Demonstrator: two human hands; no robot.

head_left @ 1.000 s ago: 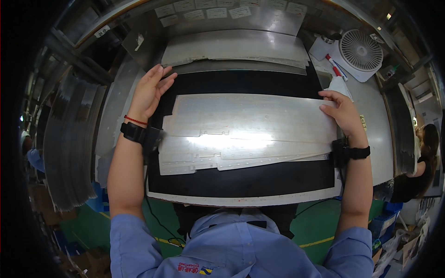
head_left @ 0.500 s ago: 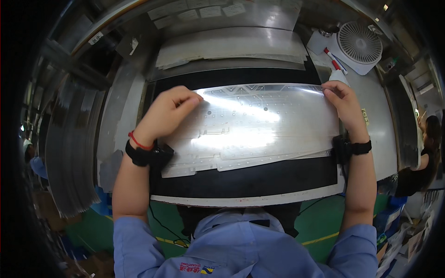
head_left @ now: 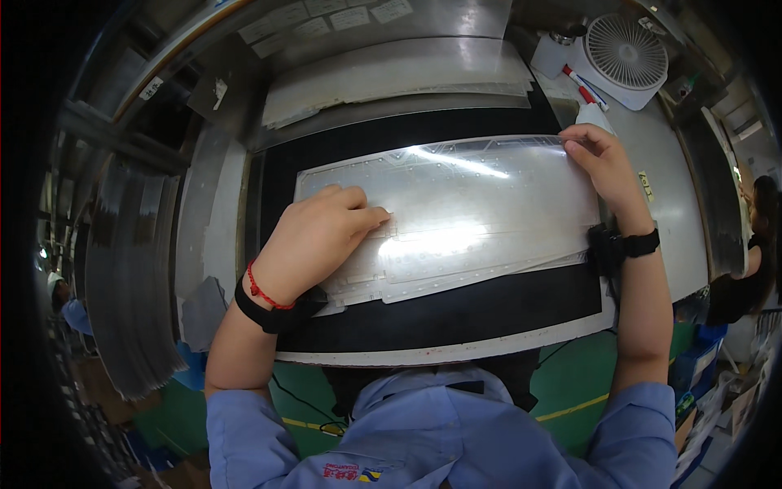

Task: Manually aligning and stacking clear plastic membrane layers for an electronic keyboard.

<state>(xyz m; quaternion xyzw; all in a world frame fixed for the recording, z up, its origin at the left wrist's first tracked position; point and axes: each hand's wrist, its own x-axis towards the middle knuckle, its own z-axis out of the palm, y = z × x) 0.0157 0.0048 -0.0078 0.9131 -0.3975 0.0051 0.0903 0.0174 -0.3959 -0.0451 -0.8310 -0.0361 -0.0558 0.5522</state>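
Observation:
A stack of thin, shiny translucent sheets printed with fine circuit-like lines lies on a black mat before me. Light glares off the top sheet. My right hand pinches the far right corner of the top sheet between thumb and fingers. Over the left part of the stack, my left hand is closed, thumb and forefinger together just at the sheet surface; whether a sheet edge is between them is hidden. The stack's near edges are uneven, some sheets lying askew.
Another stack of sheets stands beyond the mat. On the right are a white fan, a red marker and a metal side surface. Tall sheet stacks rise at the left. A person is at far right.
My left hand has moved right and toward me from the stack's far left corner, uncovering that corner. My right hand stays at the far right corner. The view has shifted slightly.

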